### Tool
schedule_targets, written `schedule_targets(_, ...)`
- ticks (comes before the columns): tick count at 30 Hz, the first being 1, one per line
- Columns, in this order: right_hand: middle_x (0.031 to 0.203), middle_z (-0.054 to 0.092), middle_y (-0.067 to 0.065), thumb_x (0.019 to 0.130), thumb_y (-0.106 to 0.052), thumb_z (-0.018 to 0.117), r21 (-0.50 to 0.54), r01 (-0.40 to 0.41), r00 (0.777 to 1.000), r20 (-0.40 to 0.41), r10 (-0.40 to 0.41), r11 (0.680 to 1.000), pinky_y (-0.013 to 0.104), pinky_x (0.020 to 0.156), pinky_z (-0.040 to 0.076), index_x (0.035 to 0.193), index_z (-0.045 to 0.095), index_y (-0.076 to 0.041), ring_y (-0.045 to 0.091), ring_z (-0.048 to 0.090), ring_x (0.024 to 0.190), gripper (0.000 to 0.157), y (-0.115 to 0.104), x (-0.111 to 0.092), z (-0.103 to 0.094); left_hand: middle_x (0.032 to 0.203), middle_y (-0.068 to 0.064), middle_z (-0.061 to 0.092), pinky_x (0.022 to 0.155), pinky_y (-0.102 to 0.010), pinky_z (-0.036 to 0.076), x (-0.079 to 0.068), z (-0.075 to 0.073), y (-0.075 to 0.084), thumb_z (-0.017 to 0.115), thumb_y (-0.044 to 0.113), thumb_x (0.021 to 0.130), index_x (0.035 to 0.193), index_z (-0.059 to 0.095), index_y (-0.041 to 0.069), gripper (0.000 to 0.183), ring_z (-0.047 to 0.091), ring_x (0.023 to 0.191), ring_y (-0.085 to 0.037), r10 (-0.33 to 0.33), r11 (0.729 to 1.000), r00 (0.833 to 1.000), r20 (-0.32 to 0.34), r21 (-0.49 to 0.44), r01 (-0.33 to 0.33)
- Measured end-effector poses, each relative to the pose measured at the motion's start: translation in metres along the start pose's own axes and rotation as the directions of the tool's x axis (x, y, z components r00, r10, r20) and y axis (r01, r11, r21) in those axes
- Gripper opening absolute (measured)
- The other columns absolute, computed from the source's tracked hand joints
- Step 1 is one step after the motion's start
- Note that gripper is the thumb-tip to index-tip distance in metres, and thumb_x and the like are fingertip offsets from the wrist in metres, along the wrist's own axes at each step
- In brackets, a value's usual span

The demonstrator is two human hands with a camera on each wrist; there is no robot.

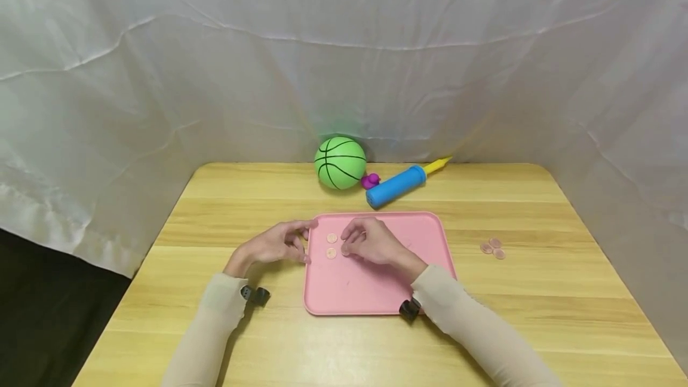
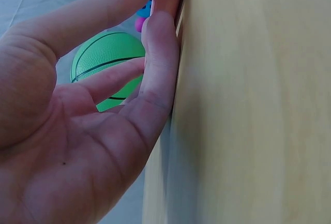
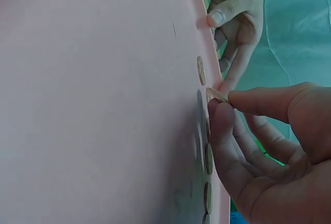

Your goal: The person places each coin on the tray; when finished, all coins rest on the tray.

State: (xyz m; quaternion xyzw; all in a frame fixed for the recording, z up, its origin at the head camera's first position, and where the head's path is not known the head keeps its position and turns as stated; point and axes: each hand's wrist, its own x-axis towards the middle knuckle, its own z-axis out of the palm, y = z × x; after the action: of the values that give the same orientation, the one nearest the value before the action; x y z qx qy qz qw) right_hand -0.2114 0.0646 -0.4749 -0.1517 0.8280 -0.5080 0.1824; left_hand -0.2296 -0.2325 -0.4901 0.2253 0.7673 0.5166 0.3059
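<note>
My right hand (image 1: 371, 240) is over the left part of a pink tray (image 1: 371, 300). In the right wrist view its thumb and fingertip pinch a copper-coloured coin (image 3: 219, 96) just above the tray, tilted. Several coins lie on the tray beneath that hand, such as this coin (image 3: 209, 158). The head view shows two of them, a far coin (image 1: 332, 237) and a nearer coin (image 1: 331, 252). At the tray's left rim, my left hand (image 1: 276, 242) touches the edge with spread, slightly bent fingers; the left wrist view shows one finger along its outer side.
Three coins (image 1: 493, 248) lie on the wooden table (image 1: 258, 339) right of the tray. Behind the tray are a green ball (image 1: 340, 163), a small purple duck (image 1: 371, 181) and a blue pump (image 1: 396, 186) with a yellow nozzle. A pale curtain (image 1: 344, 88) hangs around the table.
</note>
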Motion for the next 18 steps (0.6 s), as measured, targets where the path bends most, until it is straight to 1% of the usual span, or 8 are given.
schedule_targets(3, 0.094, 0.078, 0.011, 0.092, -0.003, 0.083, -0.054, 0.005, 1.000, -0.014, -0.006, 0.999, 0.026, 0.068, 0.064, 0.106, 0.075, -0.002, 0.015, 0.072, 0.077, 0.016, -0.001, 0.001, 0.001, 0.135, -0.026, 0.054, 0.084, -0.022, 0.062, 0.000, 0.000, 0.000, 0.080, -0.005, 0.089, 0.170, 0.029, -0.003, 0.096, 0.071, 0.091, -0.014, -0.001, 1.000, 1.000, 0.001, -0.010, 0.001)
schedule_targets(7, 0.095, 0.079, 0.009, 0.093, -0.004, 0.082, -0.110, 0.004, 1.000, -0.018, -0.006, 0.994, 0.023, 0.070, 0.060, 0.106, 0.076, -0.004, 0.014, 0.069, 0.080, 0.015, -0.002, 0.000, 0.000, 0.135, -0.028, 0.053, 0.084, -0.021, 0.062, 0.000, 0.000, 0.000, 0.079, -0.005, 0.090, 0.170, 0.028, -0.005, 0.095, 0.070, 0.091, -0.014, 0.011, 1.000, 1.000, 0.005, -0.012, -0.010)
schedule_targets(12, 0.094, 0.081, 0.006, 0.098, -0.002, 0.075, -0.145, 0.021, 0.999, -0.029, -0.025, 0.989, 0.027, 0.079, 0.059, 0.107, 0.076, -0.004, 0.014, 0.069, 0.085, 0.009, -0.001, -0.003, -0.003, 0.136, -0.030, 0.052, 0.084, -0.021, 0.063, 0.001, -0.001, 0.000, 0.079, -0.006, 0.089, 0.169, 0.028, -0.006, 0.095, 0.070, 0.092, -0.015, 0.014, 1.000, 1.000, 0.006, -0.007, -0.014)
schedule_targets(15, 0.096, 0.080, 0.005, 0.100, 0.000, 0.070, -0.161, 0.027, 0.998, -0.048, -0.035, 0.987, 0.029, 0.083, 0.059, 0.108, 0.077, -0.005, 0.014, 0.069, 0.087, 0.012, -0.001, -0.006, -0.006, 0.136, -0.030, 0.052, 0.084, -0.021, 0.063, 0.001, -0.001, 0.000, 0.079, -0.006, 0.089, 0.169, 0.028, -0.007, 0.095, 0.070, 0.092, -0.015, 0.016, 1.000, 1.000, 0.008, -0.010, -0.016)
schedule_targets(18, 0.100, 0.079, 0.008, 0.101, 0.003, 0.066, -0.147, 0.029, 0.998, -0.052, -0.037, 0.989, 0.030, 0.085, 0.060, 0.109, 0.077, -0.004, 0.016, 0.070, 0.090, 0.016, -0.003, -0.008, -0.010, 0.136, -0.028, 0.052, 0.084, -0.021, 0.063, 0.001, -0.001, 0.001, 0.080, -0.006, 0.089, 0.169, 0.028, -0.005, 0.095, 0.071, 0.092, -0.014, 0.005, 1.000, 1.000, 0.005, -0.009, -0.005)
